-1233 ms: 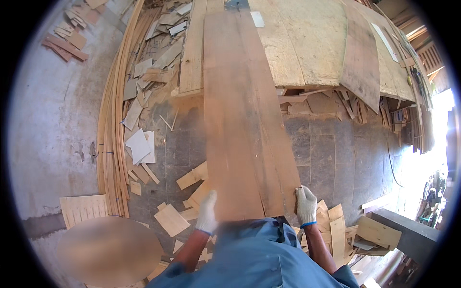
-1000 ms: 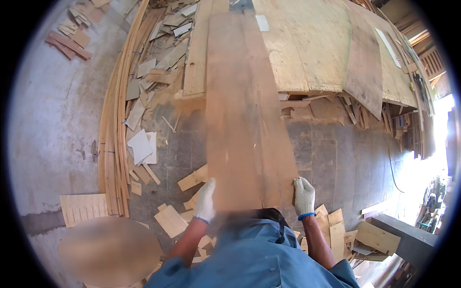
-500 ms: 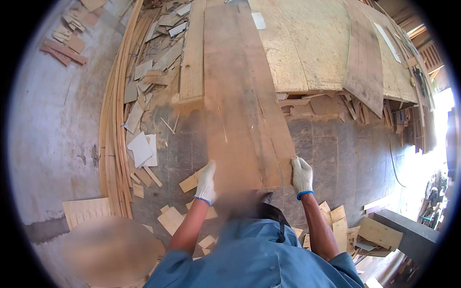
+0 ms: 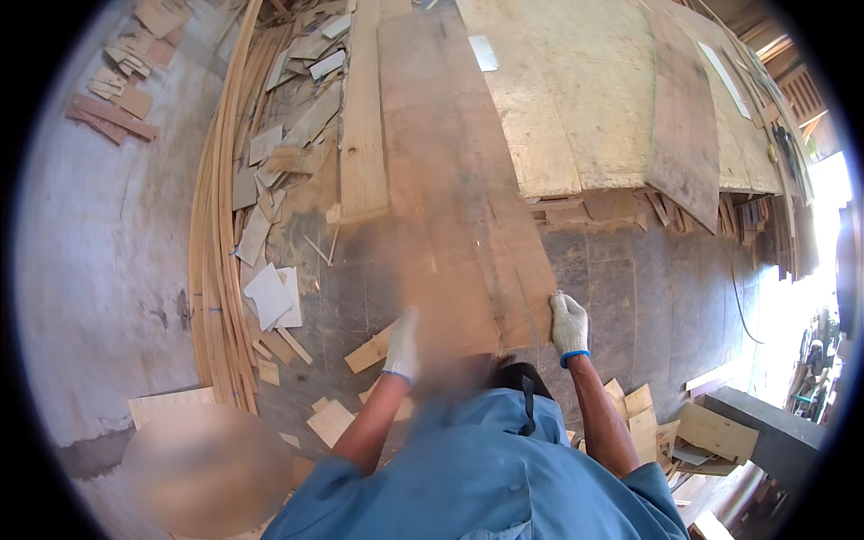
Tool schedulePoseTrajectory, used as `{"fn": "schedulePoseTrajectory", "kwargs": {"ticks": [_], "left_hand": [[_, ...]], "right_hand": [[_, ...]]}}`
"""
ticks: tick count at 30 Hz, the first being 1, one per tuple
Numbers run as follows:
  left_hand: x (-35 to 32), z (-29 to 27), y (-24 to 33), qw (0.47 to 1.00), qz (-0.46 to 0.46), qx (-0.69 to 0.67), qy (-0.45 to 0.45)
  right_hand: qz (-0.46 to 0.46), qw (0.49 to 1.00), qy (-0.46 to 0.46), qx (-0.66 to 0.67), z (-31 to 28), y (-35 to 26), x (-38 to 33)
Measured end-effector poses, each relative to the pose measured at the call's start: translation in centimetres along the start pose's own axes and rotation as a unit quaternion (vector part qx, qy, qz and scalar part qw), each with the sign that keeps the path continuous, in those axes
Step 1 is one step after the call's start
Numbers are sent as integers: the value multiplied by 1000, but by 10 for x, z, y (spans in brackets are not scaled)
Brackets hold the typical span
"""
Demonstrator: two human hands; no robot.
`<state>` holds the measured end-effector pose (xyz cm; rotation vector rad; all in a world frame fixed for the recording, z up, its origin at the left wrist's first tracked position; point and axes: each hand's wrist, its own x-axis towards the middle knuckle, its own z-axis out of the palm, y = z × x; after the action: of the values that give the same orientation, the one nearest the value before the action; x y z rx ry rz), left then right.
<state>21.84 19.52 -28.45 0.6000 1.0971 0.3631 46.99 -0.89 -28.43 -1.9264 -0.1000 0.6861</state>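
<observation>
A long, wide brown wooden board [image 4: 463, 216] with dark streaks stretches away from my body, its far part over a large pale plywood surface [image 4: 576, 108]. My left hand [image 4: 402, 345], in a white knit glove with a blue cuff, is at the board's near left edge; blur smears its outline and its fingers are partly hidden. The right hand [image 4: 569, 324], gloved the same way, is closed round the near right edge, thumb on top. The board's near end lies close to my waist, partly blurred.
Long thin wood strips [image 4: 216, 270] run along the left, beside a heap of offcuts [image 4: 288, 162]. Loose wood scraps [image 4: 331, 419] lie on the floor by my feet. Another brown board [image 4: 682, 135] overhangs the plywood at right. A grey beam [image 4: 765, 418] stands lower right.
The plywood's near edge now appears closer to my hands, with less of the board projecting past it. My left hand has shifted slightly right; the right keeps its grip.
</observation>
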Motion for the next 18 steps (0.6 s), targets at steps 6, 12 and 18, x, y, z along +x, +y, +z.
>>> {"fn": "schedulePoseTrajectory", "kwargs": {"ticks": [6,12,18], "left_hand": [[15,0,13,998,44,36,18],[40,-7,14,998,37,37,22],[44,15,32,999,43,21,7]], "right_hand": [[-36,999,0,-37,11,7,20],[-13,998,-40,-49,11,-15,35],[-5,1000,-28,-1,19,-21,49]]}}
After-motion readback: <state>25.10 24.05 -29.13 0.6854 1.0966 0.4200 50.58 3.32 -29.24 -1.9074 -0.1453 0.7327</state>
